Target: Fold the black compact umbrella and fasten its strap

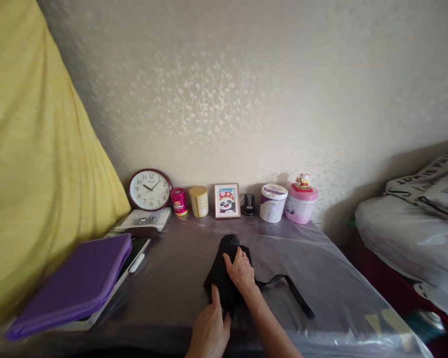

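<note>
A black cloth bundle (224,273), with a rounded far end and a wider near part, lies on the plastic-covered table in front of me. From its right side a black strap (296,293) trails over the table. My right hand (242,272) rests on top of the bundle, thumb and fingers apart. At the near edge, my left hand (211,328) has its index finger laid along the cloth and its thumb to the right, with cloth between them. Part of the left fingers is hidden underneath.
A purple folder (74,278) lies on the left, beside a white pen-like object (137,263). Along the wall stand a clock (151,189), a framed panda picture (227,201), a black hole punch-like object (248,205) and several tubs, including a pink one (300,204). A yellow curtain (41,149) hangs left.
</note>
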{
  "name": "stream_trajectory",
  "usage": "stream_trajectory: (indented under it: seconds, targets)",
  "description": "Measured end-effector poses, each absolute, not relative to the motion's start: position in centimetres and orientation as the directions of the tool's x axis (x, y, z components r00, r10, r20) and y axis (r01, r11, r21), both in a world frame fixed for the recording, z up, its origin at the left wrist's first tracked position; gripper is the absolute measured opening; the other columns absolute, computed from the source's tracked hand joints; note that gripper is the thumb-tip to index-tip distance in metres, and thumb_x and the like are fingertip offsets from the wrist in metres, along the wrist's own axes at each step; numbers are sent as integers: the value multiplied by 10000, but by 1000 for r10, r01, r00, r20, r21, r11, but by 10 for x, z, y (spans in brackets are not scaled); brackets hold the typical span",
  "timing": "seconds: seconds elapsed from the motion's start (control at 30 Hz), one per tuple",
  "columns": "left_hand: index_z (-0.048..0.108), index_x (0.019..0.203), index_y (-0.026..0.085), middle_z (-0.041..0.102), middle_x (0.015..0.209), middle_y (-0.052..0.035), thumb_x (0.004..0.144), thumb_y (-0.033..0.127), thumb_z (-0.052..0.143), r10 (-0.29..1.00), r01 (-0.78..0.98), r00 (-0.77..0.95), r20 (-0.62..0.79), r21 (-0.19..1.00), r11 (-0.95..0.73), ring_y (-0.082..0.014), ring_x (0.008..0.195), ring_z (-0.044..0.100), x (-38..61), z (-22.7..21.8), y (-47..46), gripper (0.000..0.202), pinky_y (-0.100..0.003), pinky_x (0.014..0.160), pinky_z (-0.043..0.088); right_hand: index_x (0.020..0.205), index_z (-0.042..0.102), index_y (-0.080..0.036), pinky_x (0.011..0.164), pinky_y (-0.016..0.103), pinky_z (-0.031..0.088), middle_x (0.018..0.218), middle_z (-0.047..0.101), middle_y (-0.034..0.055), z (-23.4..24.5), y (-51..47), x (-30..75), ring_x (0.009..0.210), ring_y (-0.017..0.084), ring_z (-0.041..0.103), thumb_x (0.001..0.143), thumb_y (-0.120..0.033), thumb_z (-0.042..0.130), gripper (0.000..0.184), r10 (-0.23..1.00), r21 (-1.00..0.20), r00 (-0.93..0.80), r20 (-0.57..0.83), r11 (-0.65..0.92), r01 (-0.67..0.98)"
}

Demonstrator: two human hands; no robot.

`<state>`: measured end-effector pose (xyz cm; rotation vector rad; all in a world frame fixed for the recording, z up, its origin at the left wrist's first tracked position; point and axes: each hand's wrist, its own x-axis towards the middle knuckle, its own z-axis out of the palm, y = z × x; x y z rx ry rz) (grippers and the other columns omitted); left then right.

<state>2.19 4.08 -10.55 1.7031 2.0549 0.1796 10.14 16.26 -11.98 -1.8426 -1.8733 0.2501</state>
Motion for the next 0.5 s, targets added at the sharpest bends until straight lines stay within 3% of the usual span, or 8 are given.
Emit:
stream_trajectory:
  seconds: [0.3,0.5]
  targets:
    - [111,1366,5,618,1016,-184,808,128,354,941,922,-125,-315,313,228,-236,922,596,31,-96,43,621,-295,748,422,1267,368,-2,720,385,461,1074,528,259,-108,159,79,982,332,536,754,-439,482,684,991,-402,50,120,3,915]
    - [76,1370,6,602,1048,-201,793,106,360,917,926,-85,-389,309,217,-261,948,589,28,-95,39,651,-331,778,429,1284,330,43,752,395,457,1095,511,263,-106,147,77,1015,344,507,739,-394,480,715,995,-441,44,90,0,897]
